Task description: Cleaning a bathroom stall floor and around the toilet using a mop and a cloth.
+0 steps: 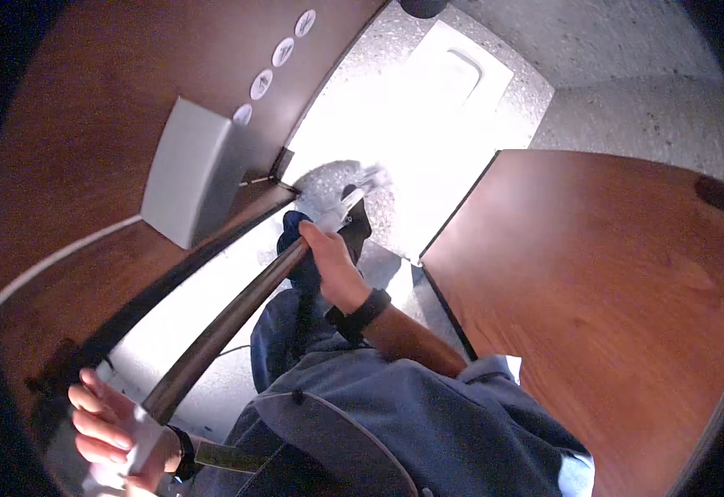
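A long-handled tool (231, 323) with a shiny brown shaft runs diagonally from the lower left towards the floor in front of me. My left hand (110, 428) is wrapped around its pale grip at the near end. Further along, my right hand (334, 264), with a black band at the wrist, is closed around the shaft near its whitish lower part. The tool's far end is blurred over the speckled floor (377, 214), beside a dark shoe (355, 230); what kind of head it has, I cannot tell.
A grey wall-mounted box (184, 174) is on the wood-look panel at left, beside several round pictogram stickers (261, 84). Another wood-look panel (585, 267) stands at right. Ahead, a white rectangular fixture (492, 65) with a curved outline lies partly lost in glare.
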Tool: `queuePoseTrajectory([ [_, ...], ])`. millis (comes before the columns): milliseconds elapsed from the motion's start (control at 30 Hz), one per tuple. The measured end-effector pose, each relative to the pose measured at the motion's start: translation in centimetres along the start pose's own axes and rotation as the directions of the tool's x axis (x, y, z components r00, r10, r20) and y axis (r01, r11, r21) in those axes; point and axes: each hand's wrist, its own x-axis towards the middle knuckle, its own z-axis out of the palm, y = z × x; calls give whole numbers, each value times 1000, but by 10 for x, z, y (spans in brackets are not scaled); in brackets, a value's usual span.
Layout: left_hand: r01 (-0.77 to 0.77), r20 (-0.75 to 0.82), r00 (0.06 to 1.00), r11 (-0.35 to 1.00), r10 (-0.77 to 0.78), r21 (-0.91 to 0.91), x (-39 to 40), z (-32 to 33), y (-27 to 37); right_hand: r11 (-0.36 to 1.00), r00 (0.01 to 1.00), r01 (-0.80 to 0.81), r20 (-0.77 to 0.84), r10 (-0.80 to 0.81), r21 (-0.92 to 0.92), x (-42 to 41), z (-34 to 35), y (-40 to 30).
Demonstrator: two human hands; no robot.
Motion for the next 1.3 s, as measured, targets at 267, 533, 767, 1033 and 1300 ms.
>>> queuePoseTrajectory([
  [267,416,83,900,787,-427,-455,-218,1,-101,934,948,315,7,-319,-169,60,-174,53],
  [533,556,117,830,823,-545,-115,-345,-122,-66,761,891,292,-126,-437,-580,93,-215,217],
  [767,354,-103,928,934,-357,-52,-331,-274,53,786,915,400,152,-375,-472,15,-52,388],
  [1033,105,-325,938,993,-117,-54,-385,-408,75,801,812,-261,326,484,-538,27,73,498],
  [1300,-250,-706,640,951,302,180,-415,-540,45,368,756,72,291,587,-927,78,241,583],
])
